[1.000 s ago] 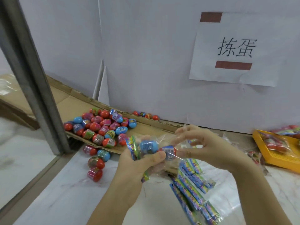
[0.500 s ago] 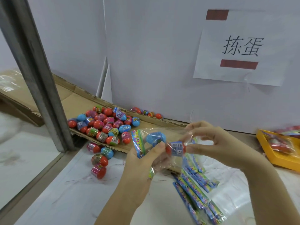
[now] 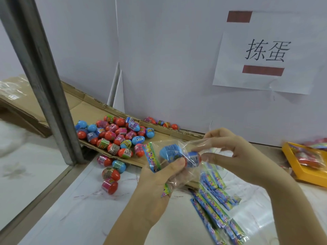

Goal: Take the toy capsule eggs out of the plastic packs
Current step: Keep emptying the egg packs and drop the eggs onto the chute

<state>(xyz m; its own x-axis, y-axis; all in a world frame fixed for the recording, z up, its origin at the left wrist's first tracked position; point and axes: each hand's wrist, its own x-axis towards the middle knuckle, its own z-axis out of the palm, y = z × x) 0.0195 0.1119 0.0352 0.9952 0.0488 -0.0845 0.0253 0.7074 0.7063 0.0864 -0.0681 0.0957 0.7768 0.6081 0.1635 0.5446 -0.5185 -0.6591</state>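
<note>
Hands at work: left hand (image 3: pixel 157 175) grips plastic pack (image 3: pixel 178 156) (two eggs inside); right hand (image 3: pixel 235 152) pinches its open end.

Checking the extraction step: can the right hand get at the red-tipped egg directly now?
Probably not directly: the red-tipped egg looks enclosed in the clear pack, which the left hand grips. The right hand pinches only film beside it.

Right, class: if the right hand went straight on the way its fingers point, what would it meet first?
Probably the red egg inside the plastic pack that the right hand pinches; the left hand lies just beyond. Depth is unclear.
</note>
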